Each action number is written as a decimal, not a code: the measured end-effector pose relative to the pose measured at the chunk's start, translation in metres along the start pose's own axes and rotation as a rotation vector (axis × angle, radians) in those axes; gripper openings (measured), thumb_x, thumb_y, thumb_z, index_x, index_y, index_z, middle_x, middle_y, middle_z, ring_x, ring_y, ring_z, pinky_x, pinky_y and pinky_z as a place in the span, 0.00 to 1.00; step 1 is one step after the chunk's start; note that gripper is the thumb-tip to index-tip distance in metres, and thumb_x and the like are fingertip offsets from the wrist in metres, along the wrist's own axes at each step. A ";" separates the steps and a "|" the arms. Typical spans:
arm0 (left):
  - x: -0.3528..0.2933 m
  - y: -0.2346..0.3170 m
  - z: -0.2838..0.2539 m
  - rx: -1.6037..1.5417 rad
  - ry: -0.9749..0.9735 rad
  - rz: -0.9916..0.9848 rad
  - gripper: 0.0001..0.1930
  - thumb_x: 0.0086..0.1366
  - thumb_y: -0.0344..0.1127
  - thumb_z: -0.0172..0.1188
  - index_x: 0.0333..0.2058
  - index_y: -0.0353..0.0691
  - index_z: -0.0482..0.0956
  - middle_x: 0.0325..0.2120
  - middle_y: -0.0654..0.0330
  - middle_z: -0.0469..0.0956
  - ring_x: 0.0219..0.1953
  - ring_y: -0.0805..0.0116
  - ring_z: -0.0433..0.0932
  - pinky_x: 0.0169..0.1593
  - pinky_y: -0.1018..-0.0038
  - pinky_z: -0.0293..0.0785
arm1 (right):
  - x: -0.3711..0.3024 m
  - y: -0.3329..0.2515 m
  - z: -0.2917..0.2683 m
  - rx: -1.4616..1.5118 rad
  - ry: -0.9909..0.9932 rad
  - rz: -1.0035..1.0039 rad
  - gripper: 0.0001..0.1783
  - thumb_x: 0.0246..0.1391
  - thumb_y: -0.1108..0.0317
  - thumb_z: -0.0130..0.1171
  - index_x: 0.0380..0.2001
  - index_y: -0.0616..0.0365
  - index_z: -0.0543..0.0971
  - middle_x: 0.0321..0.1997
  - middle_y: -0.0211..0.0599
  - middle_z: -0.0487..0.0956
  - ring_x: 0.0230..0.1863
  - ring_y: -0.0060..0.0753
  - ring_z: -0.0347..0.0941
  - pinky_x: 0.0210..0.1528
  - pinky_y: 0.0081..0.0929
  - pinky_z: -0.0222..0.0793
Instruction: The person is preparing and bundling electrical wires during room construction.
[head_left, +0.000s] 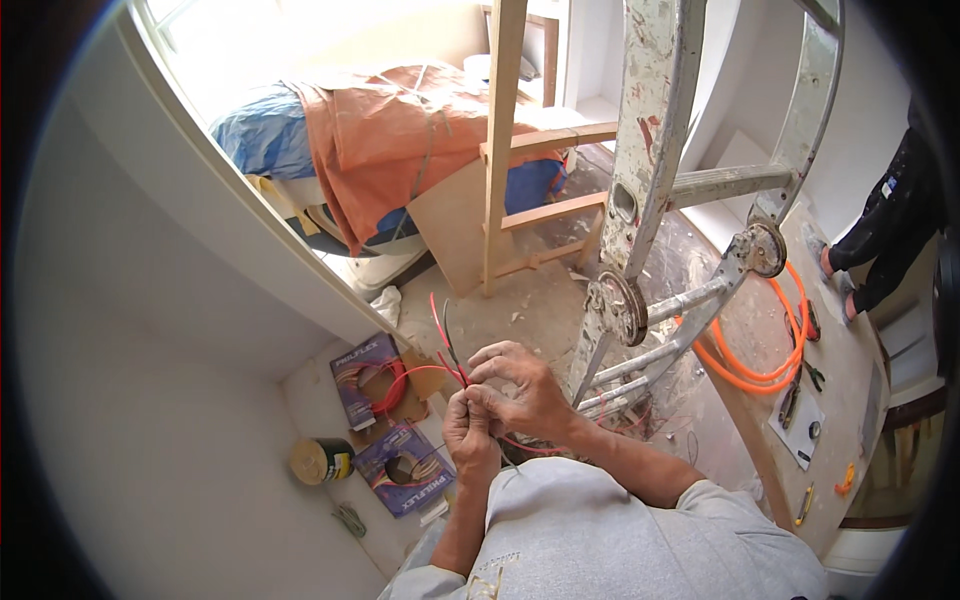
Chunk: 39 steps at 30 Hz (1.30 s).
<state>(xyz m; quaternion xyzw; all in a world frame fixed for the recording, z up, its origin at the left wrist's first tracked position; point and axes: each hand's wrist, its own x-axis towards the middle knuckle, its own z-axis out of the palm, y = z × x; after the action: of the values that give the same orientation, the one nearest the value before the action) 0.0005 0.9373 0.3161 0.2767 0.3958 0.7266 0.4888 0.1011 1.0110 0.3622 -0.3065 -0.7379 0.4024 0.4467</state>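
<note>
Several thin electrical wires [444,335], red and dark green or black, stick up from between my hands with their ends fanned apart. My left hand [472,432] is closed around the bundle from below. Just above and to the right, my right hand [520,388] pinches the same wires with bent fingers, touching the left. A red strand runs from the bundle toward a coil of red wire [392,400] in an open purple box [352,372] at the left. Another red strand passes down to the right beneath my right hand. The exact grip points are partly hidden by my fingers.
A paint-spattered folding ladder [650,150] stands ahead right. Nearby are a second wire box [405,470], a tin [322,461], an orange conduit coil [755,380] and pliers [790,405] on a board. A wooden frame [497,200] and covered pile [390,130] lie beyond; a person's legs [885,235] show right.
</note>
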 end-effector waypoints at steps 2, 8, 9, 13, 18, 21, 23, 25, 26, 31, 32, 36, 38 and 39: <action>0.003 0.008 0.001 -0.007 -0.023 0.001 0.10 0.73 0.38 0.50 0.40 0.37 0.73 0.25 0.70 0.69 0.21 0.85 0.62 0.24 0.86 0.57 | -0.001 0.001 0.001 0.024 -0.017 -0.004 0.11 0.49 0.72 0.67 0.36 0.61 0.81 0.45 0.42 0.77 0.47 0.38 0.75 0.49 0.32 0.72; 0.007 0.022 0.006 -0.030 -0.022 0.024 0.10 0.72 0.36 0.50 0.40 0.35 0.73 0.23 0.68 0.70 0.20 0.85 0.61 0.22 0.86 0.57 | -0.010 -0.002 -0.002 0.302 -0.020 0.135 0.13 0.56 0.69 0.63 0.41 0.66 0.77 0.46 0.43 0.74 0.45 0.29 0.76 0.45 0.23 0.76; 0.005 0.022 0.006 0.000 -0.027 0.018 0.10 0.72 0.36 0.50 0.40 0.35 0.73 0.24 0.69 0.70 0.20 0.85 0.62 0.23 0.86 0.58 | -0.008 -0.005 -0.004 0.313 -0.006 0.138 0.13 0.56 0.69 0.63 0.41 0.66 0.77 0.44 0.42 0.75 0.45 0.29 0.77 0.45 0.24 0.76; -0.006 0.008 0.002 0.138 -0.109 0.020 0.10 0.73 0.35 0.49 0.40 0.35 0.74 0.22 0.69 0.69 0.19 0.84 0.62 0.22 0.85 0.57 | 0.005 -0.015 -0.009 0.230 -0.022 0.167 0.12 0.56 0.69 0.63 0.39 0.67 0.78 0.39 0.37 0.77 0.40 0.25 0.77 0.42 0.22 0.75; -0.014 0.004 0.015 0.120 -0.024 0.009 0.10 0.73 0.37 0.49 0.40 0.35 0.74 0.22 0.70 0.70 0.19 0.85 0.62 0.21 0.85 0.56 | 0.002 -0.010 -0.013 0.223 -0.012 0.257 0.11 0.53 0.67 0.65 0.33 0.66 0.80 0.32 0.39 0.78 0.35 0.28 0.78 0.36 0.24 0.74; -0.018 -0.006 0.017 0.096 0.050 0.004 0.10 0.73 0.37 0.49 0.40 0.36 0.74 0.23 0.70 0.70 0.19 0.86 0.62 0.21 0.85 0.56 | -0.009 -0.008 -0.010 0.283 0.035 0.298 0.09 0.53 0.69 0.64 0.33 0.66 0.80 0.33 0.39 0.79 0.34 0.27 0.78 0.36 0.23 0.73; -0.021 -0.012 0.017 0.078 0.097 -0.018 0.10 0.73 0.37 0.49 0.39 0.36 0.75 0.23 0.71 0.71 0.19 0.86 0.62 0.21 0.85 0.56 | -0.015 -0.006 -0.008 0.308 0.061 0.314 0.08 0.54 0.71 0.63 0.34 0.66 0.80 0.34 0.39 0.79 0.34 0.26 0.78 0.36 0.23 0.74; -0.023 -0.015 0.019 0.157 0.105 -0.063 0.11 0.73 0.38 0.49 0.39 0.37 0.75 0.23 0.72 0.71 0.19 0.87 0.62 0.21 0.86 0.57 | -0.019 0.001 -0.007 -0.022 0.157 0.020 0.07 0.51 0.75 0.62 0.34 0.67 0.81 0.35 0.44 0.80 0.33 0.34 0.79 0.37 0.26 0.74; -0.024 -0.015 0.021 0.156 0.106 -0.061 0.11 0.73 0.38 0.49 0.39 0.37 0.75 0.23 0.72 0.71 0.19 0.87 0.62 0.21 0.86 0.57 | -0.020 0.002 -0.006 -0.022 0.155 0.018 0.07 0.51 0.75 0.62 0.34 0.67 0.81 0.35 0.44 0.80 0.33 0.34 0.79 0.37 0.26 0.74; -0.018 -0.029 0.019 0.285 0.190 -0.056 0.12 0.74 0.39 0.47 0.38 0.37 0.73 0.21 0.71 0.70 0.18 0.86 0.63 0.21 0.84 0.59 | -0.027 0.001 -0.006 -0.187 0.237 -0.035 0.04 0.47 0.77 0.61 0.29 0.66 0.80 0.35 0.47 0.80 0.35 0.42 0.80 0.36 0.30 0.75; -0.012 -0.035 0.012 0.283 0.194 -0.052 0.12 0.74 0.39 0.47 0.38 0.37 0.73 0.21 0.71 0.70 0.18 0.86 0.63 0.21 0.84 0.59 | -0.030 0.000 -0.007 -0.186 0.233 -0.039 0.04 0.47 0.77 0.61 0.29 0.66 0.80 0.35 0.47 0.80 0.35 0.42 0.80 0.36 0.30 0.75; -0.001 -0.035 0.008 0.038 0.247 -0.155 0.12 0.74 0.40 0.45 0.38 0.37 0.70 0.21 0.68 0.71 0.20 0.84 0.66 0.22 0.84 0.63 | -0.043 -0.004 -0.007 0.137 0.152 0.181 0.09 0.51 0.75 0.59 0.36 0.68 0.77 0.33 0.43 0.80 0.32 0.33 0.79 0.34 0.26 0.75; -0.008 -0.032 0.023 0.135 0.196 -0.078 0.11 0.74 0.38 0.46 0.37 0.37 0.70 0.21 0.68 0.71 0.20 0.84 0.66 0.22 0.84 0.63 | -0.040 -0.003 -0.011 0.462 0.062 0.427 0.13 0.54 0.71 0.57 0.40 0.70 0.75 0.31 0.40 0.80 0.31 0.30 0.78 0.34 0.25 0.75; -0.013 -0.038 0.018 0.219 0.119 -0.018 0.10 0.74 0.36 0.46 0.36 0.37 0.71 0.20 0.69 0.69 0.20 0.84 0.64 0.22 0.84 0.62 | -0.029 -0.006 -0.016 0.529 0.030 0.463 0.17 0.58 0.67 0.55 0.45 0.70 0.73 0.30 0.39 0.79 0.28 0.25 0.77 0.30 0.23 0.74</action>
<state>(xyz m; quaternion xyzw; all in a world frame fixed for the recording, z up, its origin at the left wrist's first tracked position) 0.0377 0.9386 0.2936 0.2812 0.5034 0.6899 0.4377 0.1273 0.9893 0.3601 -0.3453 -0.5125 0.6656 0.4185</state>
